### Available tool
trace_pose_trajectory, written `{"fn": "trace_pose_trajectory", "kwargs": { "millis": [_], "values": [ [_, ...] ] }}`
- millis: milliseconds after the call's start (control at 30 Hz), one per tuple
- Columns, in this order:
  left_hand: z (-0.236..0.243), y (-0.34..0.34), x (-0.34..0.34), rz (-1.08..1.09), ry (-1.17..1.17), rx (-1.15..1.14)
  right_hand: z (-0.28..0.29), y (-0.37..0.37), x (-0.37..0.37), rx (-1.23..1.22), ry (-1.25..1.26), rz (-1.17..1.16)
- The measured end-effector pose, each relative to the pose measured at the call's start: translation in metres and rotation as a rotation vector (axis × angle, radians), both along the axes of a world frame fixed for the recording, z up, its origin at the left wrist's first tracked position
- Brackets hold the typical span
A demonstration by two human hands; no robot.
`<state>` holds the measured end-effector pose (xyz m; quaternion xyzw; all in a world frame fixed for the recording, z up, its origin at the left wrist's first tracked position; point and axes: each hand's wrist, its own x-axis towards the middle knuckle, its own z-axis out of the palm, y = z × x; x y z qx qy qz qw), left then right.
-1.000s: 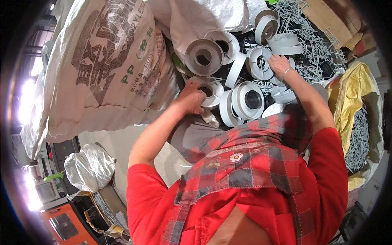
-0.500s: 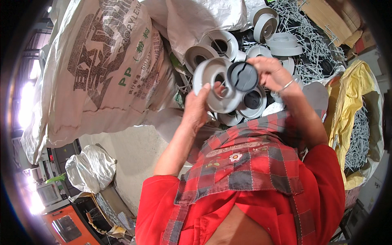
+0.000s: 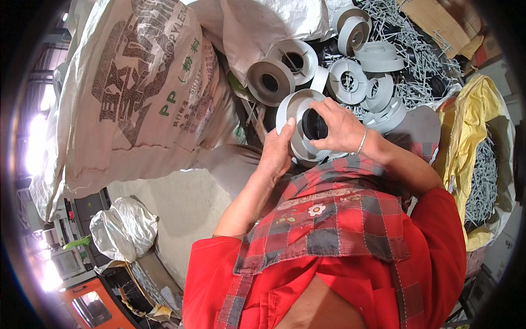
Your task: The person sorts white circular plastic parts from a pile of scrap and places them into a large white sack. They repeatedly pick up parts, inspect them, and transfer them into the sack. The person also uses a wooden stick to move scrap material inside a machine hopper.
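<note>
My left hand is closed on the rim of a pale grey round plastic part, its thumb over the edge and its other fingers mostly hidden. In my right hand a black round cap is pinched between thumb and fingers, tilted edge-on. The cap sits at the opening of the grey part; whether it touches the inside I cannot tell. Beyond my hands lie more grey round parts, among them a flanged ring and a spoked one.
Pale thin plastic pieces are heaped at the far right beside a cardboard flap. A large white woven sack stands at left. At right, a yellow-lined sack holds similar thin pieces. An orange machine shows at lower left.
My right hand has moved left and down, bringing the black cap from above the grey part to its opening and turning it edge-on. My left hand has shifted slightly right with the grey part.
</note>
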<state>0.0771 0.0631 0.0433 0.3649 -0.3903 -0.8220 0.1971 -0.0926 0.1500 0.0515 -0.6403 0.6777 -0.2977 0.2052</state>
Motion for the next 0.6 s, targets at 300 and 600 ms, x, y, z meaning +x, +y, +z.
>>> {"fn": "trace_pose_trajectory", "kwargs": {
  "millis": [300,600],
  "values": [
    [0.024,-0.003,0.001,-0.162,-0.002,0.121,0.002,0.009,-0.008,-0.175,0.018,0.165],
    [0.012,0.0,0.019,-0.686,-0.158,-1.124,-0.034,0.008,-0.01,0.193,-1.535,-0.224]
  ]
}}
